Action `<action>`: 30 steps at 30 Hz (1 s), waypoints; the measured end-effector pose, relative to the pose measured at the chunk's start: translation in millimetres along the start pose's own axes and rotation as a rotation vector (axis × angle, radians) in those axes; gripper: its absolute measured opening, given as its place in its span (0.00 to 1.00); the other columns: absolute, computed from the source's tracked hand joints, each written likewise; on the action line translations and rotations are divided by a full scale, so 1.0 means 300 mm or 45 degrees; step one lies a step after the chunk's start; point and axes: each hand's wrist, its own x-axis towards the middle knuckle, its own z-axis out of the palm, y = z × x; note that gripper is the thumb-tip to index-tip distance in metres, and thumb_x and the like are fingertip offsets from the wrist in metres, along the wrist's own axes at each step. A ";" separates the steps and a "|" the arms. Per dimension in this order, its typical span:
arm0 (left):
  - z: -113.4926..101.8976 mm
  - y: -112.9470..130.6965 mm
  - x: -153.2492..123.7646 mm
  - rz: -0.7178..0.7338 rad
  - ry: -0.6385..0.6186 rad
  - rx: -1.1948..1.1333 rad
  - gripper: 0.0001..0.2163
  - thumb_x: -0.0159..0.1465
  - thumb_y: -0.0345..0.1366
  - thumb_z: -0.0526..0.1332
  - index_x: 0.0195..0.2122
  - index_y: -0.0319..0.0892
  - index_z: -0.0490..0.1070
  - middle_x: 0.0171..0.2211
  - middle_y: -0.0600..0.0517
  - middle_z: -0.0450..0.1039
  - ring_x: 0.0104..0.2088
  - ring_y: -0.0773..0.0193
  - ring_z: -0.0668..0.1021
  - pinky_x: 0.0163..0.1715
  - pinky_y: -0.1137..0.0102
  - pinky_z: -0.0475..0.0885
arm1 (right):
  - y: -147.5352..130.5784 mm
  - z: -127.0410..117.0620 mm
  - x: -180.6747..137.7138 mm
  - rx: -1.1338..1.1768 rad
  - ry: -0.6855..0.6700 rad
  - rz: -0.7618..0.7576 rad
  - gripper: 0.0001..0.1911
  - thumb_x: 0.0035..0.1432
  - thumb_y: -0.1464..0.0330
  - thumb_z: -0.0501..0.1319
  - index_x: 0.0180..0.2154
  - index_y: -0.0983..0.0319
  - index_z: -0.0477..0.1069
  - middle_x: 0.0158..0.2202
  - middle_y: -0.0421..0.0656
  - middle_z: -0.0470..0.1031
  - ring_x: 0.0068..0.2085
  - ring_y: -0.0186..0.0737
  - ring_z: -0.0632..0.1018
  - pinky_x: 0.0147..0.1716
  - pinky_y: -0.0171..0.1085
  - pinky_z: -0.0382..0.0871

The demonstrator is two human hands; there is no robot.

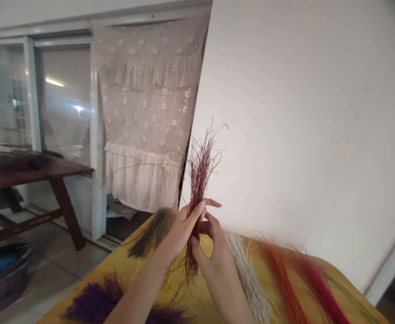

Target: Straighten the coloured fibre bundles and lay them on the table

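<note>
Clenching one upright bundle of dark red fibres (200, 180), the left hand (183, 227) grips it above the yellow table (123, 265), and the right hand (211, 238) grasps same strands just below. Five bundles lie on table: a purple bundle (96, 299), a dark bundle (152, 234), a white bundle (247, 279), an orange bundle (283, 279), a red bundle (314, 279). Farther stand one wooden table (35, 173) and one lace curtain (146, 112).

My hands around a bundle of red dyed fibres (200, 180)

My left hand (183, 227) grips it upright, my right hand (212, 243) closes on the strands lower down, above a yellow tabletop (139, 270) with a purple fibre bunch (96, 301), a white fibre bunch (247, 279) and an orange fibre bunch (283, 279) lying on it.
</note>
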 end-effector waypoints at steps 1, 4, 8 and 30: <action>0.003 -0.013 0.002 -0.012 -0.008 0.003 0.19 0.67 0.50 0.54 0.26 0.41 0.66 0.33 0.51 0.68 0.29 0.65 0.66 0.30 0.70 0.65 | 0.002 -0.001 0.004 0.039 -0.012 0.033 0.25 0.56 0.70 0.57 0.57 0.62 0.60 0.48 0.50 0.75 0.48 0.46 0.76 0.51 0.49 0.69; 0.011 -0.045 0.005 -0.023 -0.025 0.087 0.18 0.67 0.49 0.54 0.29 0.41 0.70 0.28 0.53 0.62 0.28 0.65 0.64 0.28 0.71 0.63 | 0.009 -0.013 0.014 0.209 -0.045 0.119 0.20 0.56 0.68 0.57 0.51 0.63 0.63 0.43 0.48 0.76 0.45 0.45 0.77 0.49 0.47 0.69; 0.014 -0.064 0.007 0.016 -0.017 0.160 0.18 0.68 0.48 0.54 0.26 0.42 0.68 0.29 0.51 0.66 0.31 0.62 0.67 0.32 0.70 0.63 | 0.020 -0.046 0.019 0.345 -0.181 0.225 0.17 0.54 0.66 0.59 0.46 0.61 0.64 0.42 0.46 0.74 0.46 0.45 0.75 0.50 0.47 0.67; 0.010 -0.065 0.018 -0.255 -0.096 -0.332 0.16 0.60 0.46 0.65 0.25 0.40 0.65 0.15 0.57 0.64 0.19 0.69 0.69 0.25 0.73 0.69 | 0.105 -0.022 0.008 0.733 -0.520 0.486 0.05 0.50 0.70 0.51 0.22 0.58 0.58 0.14 0.29 0.52 0.15 0.29 0.57 0.29 0.39 0.70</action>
